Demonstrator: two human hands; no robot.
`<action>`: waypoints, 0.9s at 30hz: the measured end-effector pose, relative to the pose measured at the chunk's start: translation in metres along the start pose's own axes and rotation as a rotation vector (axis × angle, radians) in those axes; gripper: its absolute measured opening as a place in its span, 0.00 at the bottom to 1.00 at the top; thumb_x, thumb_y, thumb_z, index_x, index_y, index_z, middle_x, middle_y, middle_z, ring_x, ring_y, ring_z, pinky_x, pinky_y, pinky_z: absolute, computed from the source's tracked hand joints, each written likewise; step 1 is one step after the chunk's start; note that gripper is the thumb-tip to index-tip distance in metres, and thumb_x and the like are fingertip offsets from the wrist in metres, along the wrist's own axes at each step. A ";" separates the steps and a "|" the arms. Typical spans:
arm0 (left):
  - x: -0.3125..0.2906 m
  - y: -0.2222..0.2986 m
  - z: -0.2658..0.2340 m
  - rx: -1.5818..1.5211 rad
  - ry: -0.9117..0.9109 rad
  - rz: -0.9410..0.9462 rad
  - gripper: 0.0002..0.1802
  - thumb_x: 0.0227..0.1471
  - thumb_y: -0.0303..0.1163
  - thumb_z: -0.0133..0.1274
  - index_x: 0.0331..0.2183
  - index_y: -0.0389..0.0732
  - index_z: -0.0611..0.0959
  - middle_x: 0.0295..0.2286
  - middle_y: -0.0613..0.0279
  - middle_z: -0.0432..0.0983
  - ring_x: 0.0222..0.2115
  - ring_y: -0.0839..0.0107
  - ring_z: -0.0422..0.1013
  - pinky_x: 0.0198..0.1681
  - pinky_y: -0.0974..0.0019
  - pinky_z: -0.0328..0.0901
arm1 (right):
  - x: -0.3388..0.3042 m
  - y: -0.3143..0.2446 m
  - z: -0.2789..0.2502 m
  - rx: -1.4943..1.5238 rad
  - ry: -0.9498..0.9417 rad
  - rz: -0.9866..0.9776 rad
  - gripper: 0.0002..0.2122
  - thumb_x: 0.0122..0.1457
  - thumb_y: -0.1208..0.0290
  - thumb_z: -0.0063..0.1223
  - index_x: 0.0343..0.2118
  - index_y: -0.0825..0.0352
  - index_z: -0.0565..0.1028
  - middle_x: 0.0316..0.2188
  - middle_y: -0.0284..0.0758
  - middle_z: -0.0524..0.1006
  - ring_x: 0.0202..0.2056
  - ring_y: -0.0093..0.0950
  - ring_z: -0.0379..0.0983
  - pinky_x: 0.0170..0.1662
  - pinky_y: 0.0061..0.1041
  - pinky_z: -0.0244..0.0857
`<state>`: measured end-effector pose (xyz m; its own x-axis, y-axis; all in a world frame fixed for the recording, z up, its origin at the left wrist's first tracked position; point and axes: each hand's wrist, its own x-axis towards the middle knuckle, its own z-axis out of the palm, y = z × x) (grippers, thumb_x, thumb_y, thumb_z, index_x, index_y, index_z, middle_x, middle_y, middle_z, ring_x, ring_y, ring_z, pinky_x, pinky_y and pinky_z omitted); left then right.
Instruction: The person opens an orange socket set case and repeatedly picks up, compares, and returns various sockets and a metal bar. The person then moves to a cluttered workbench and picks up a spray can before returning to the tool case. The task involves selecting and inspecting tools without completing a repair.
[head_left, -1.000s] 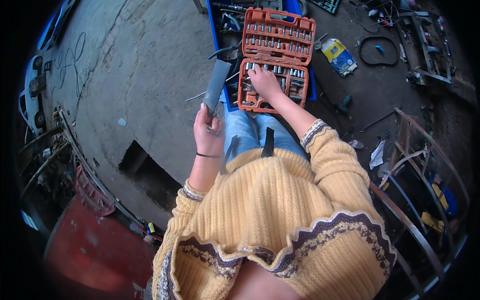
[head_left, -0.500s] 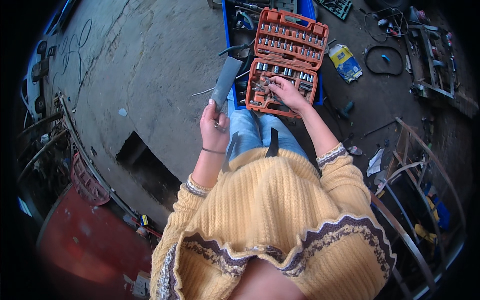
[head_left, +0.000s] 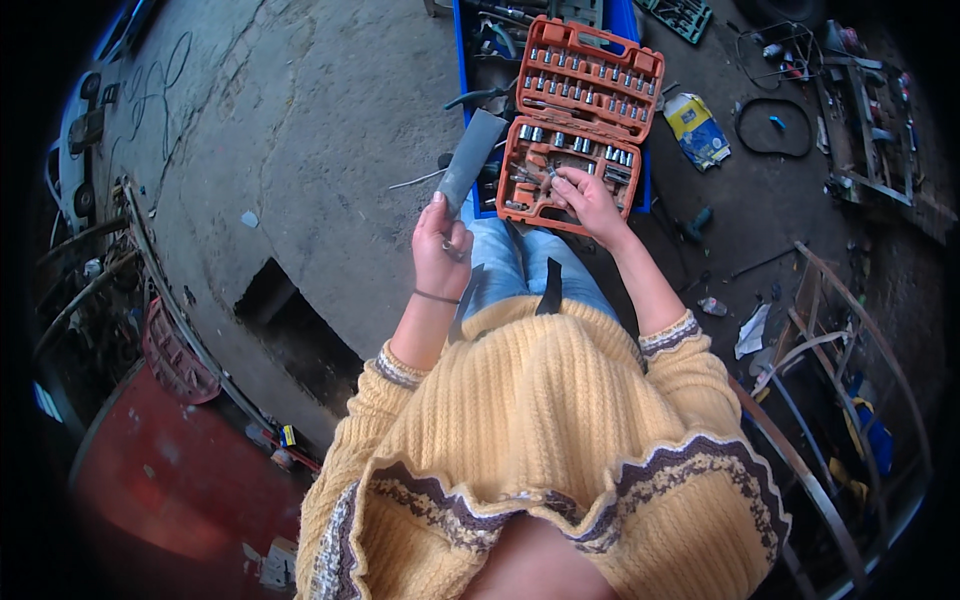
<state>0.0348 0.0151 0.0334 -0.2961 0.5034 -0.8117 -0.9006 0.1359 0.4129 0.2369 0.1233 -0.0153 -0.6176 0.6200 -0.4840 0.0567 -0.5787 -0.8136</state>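
My left hand [head_left: 440,248] is closed around the lower end of a flat grey strip [head_left: 473,155], which points up and slightly right. A small metal piece [head_left: 452,250] also shows among its fingers. Over the lower half of an orange socket set case [head_left: 572,123], my right hand [head_left: 588,200] is pinched; a small metal part seems to be at its fingertips, too small to name. The case lies open, with rows of chrome sockets [head_left: 590,98] in its lid and more along the edges of the lower half. Loose bits [head_left: 522,176] lie left of my right fingertips.
Under the case stands a blue crate [head_left: 461,70] holding pliers [head_left: 478,97] and other tools. To its right are a yellow and blue bag [head_left: 697,132] and a black belt loop [head_left: 742,128]. A dark rectangular pit [head_left: 290,310] opens in the floor at left. Metal frames [head_left: 800,440] stand at right.
The case and crate sit slightly further right in view. My right hand has shifted a little right and down within the case. The left hand still grips the strip, now tilted more to the right.
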 end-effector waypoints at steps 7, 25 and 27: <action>-0.001 -0.003 0.007 -0.110 0.003 -0.063 0.08 0.57 0.36 0.49 0.28 0.45 0.72 0.17 0.72 0.60 0.11 0.81 0.52 0.15 0.75 0.49 | -0.028 -0.029 0.024 -0.744 0.150 -0.367 0.09 0.55 0.72 0.52 0.38 0.70 0.75 0.30 0.41 0.77 0.32 0.35 0.75 0.34 0.25 0.67; 0.002 -0.037 0.062 -0.175 -0.141 -0.195 0.13 0.54 0.38 0.54 0.22 0.48 0.70 0.13 0.74 0.58 0.12 0.81 0.54 0.17 0.76 0.52 | -0.060 -0.050 0.059 -0.998 0.135 -0.653 0.04 0.51 0.73 0.54 0.29 0.65 0.72 0.21 0.37 0.75 0.23 0.35 0.74 0.24 0.30 0.66; 0.000 -0.038 0.064 -0.155 -0.139 -0.170 0.14 0.53 0.38 0.55 0.22 0.49 0.69 0.13 0.75 0.57 0.12 0.80 0.54 0.17 0.75 0.52 | -0.062 -0.048 0.060 -0.989 0.142 -0.614 0.07 0.48 0.76 0.56 0.32 0.67 0.74 0.24 0.39 0.76 0.24 0.36 0.74 0.26 0.30 0.66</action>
<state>0.0897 0.0647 0.0438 -0.0993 0.5980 -0.7953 -0.9750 0.1014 0.1979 0.2257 0.0813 0.0731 -0.6635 0.7420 0.0960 0.4036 0.4631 -0.7891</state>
